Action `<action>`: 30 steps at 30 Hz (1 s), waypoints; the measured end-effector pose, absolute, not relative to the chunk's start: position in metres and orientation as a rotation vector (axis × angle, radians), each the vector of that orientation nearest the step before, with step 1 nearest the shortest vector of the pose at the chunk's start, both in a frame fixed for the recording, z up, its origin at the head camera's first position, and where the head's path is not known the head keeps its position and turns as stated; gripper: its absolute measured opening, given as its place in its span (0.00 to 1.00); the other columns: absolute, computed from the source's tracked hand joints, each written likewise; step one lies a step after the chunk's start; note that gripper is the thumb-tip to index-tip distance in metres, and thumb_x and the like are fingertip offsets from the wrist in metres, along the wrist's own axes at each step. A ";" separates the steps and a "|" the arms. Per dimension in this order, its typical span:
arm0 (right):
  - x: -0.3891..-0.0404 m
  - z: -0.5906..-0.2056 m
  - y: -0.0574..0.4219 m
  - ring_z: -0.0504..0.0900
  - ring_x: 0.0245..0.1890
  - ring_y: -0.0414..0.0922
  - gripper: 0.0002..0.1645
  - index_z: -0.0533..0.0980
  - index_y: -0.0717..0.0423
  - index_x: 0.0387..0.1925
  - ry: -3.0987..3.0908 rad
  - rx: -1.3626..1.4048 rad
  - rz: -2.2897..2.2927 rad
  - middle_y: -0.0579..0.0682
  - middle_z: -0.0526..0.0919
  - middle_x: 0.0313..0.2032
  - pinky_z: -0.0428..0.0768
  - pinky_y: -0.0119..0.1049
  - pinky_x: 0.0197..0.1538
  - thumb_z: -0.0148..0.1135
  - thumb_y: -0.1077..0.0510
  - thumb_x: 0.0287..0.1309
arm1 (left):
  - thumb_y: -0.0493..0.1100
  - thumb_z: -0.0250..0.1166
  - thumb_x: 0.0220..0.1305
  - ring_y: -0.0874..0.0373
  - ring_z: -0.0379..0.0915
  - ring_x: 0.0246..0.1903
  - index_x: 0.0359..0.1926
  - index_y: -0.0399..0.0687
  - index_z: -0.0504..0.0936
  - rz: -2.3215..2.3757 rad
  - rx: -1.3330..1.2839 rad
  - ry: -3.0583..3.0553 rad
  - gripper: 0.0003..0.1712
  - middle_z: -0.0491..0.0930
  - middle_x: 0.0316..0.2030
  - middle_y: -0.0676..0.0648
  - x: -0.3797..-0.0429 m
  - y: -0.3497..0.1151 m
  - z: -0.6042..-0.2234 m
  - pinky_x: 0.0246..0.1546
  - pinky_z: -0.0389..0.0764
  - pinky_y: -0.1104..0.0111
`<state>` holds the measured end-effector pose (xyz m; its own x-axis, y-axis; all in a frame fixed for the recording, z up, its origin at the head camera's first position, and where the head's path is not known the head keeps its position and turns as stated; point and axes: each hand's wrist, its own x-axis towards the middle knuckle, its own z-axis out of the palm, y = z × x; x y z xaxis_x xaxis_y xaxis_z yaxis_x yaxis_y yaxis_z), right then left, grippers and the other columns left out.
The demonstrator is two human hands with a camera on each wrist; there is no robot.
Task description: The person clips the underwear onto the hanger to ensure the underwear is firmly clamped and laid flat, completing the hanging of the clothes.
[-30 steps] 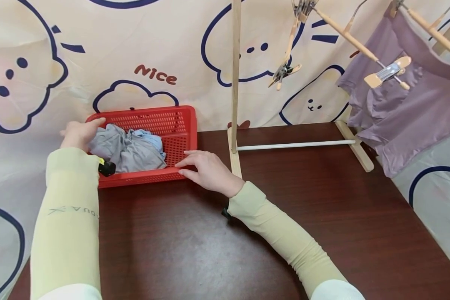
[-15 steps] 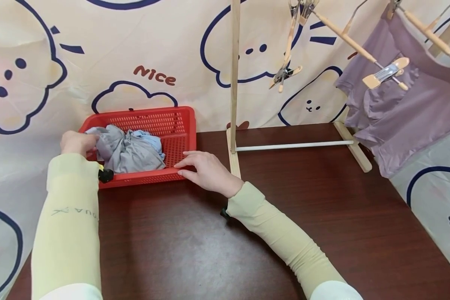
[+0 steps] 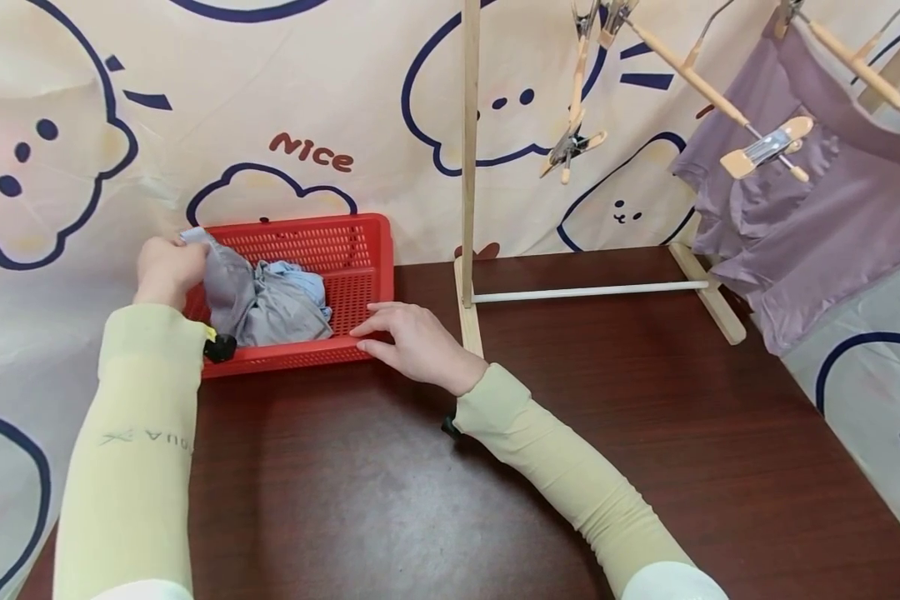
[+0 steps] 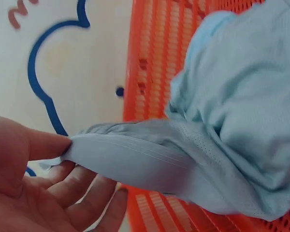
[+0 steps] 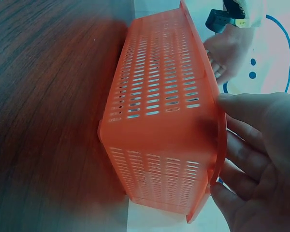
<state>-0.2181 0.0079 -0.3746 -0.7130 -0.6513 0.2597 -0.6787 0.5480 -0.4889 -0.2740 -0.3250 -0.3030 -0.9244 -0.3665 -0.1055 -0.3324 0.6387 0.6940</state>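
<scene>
A crumpled grey garment (image 3: 288,308) lies in the red plastic basket (image 3: 345,221), with light blue cloth (image 3: 303,277) beside and partly under it. My left hand (image 3: 168,268) is over the basket's left end, pinching a smooth band-like edge of the garment between thumb and fingers and drawing it up into a fold. The left wrist view shows this flat stitched band (image 4: 135,154) close up. At the front right corner of the basket, my right hand (image 3: 416,346) holds the rim, thumb at the front and fingers over the edge.
Right of the basket stands a wooden rack with an upright post (image 3: 470,150) and a white lower rod (image 3: 592,291). Hangers with wooden clips (image 3: 768,148) hang at upper right, one bearing a purple garment (image 3: 817,200). A patterned cloth (image 3: 270,75) covers the wall behind the dark table (image 3: 390,492).
My left hand went from spread fingers at the basket's left rim down onto the grey garment, took hold of its edge and lifted it slightly. The right hand stayed at the corner.
</scene>
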 end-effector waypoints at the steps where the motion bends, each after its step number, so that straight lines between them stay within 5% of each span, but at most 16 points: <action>1: -0.218 -0.375 0.008 0.71 0.67 0.43 0.16 0.86 0.48 0.54 -2.722 1.170 0.889 0.47 0.84 0.56 0.65 0.33 0.68 0.67 0.52 0.68 | 0.52 0.48 0.75 0.40 0.62 0.50 0.46 0.28 0.70 -1.176 0.576 -2.780 0.26 0.64 0.56 0.29 -0.274 -0.322 -0.302 0.40 0.72 0.60; 10: -0.218 -0.375 0.007 0.70 0.68 0.44 0.15 0.86 0.49 0.54 -2.723 1.166 0.904 0.49 0.83 0.57 0.64 0.33 0.68 0.66 0.53 0.69 | 0.50 0.48 0.75 0.53 0.62 0.42 0.39 0.39 0.68 -1.265 0.510 -2.576 0.17 0.65 0.46 0.42 -0.274 -0.298 -0.282 0.37 0.70 0.66; 16: -0.218 -0.374 0.008 0.70 0.68 0.44 0.16 0.85 0.49 0.55 -2.722 1.157 0.918 0.50 0.83 0.58 0.65 0.34 0.68 0.66 0.52 0.69 | 0.52 0.52 0.76 0.64 0.70 0.27 0.48 0.43 0.69 -1.461 0.467 -2.467 0.16 0.65 0.44 0.48 -0.272 -0.279 -0.268 0.26 0.77 0.76; 23: -0.219 -0.375 0.009 0.71 0.68 0.43 0.15 0.86 0.48 0.54 -2.711 1.154 0.914 0.48 0.84 0.57 0.65 0.34 0.68 0.66 0.52 0.69 | 0.51 0.56 0.76 0.65 0.76 0.27 0.43 0.50 0.70 -1.591 0.381 -2.331 0.10 0.76 0.36 0.52 -0.266 -0.253 -0.254 0.26 0.80 0.77; 30: -0.218 -0.376 0.008 0.70 0.68 0.43 0.16 0.85 0.50 0.54 -2.715 1.152 0.958 0.50 0.83 0.58 0.65 0.34 0.68 0.67 0.53 0.68 | 0.47 0.60 0.74 0.64 0.74 0.20 0.38 0.49 0.70 -1.673 0.270 -2.164 0.10 0.75 0.27 0.52 -0.256 -0.231 -0.250 0.23 0.80 0.76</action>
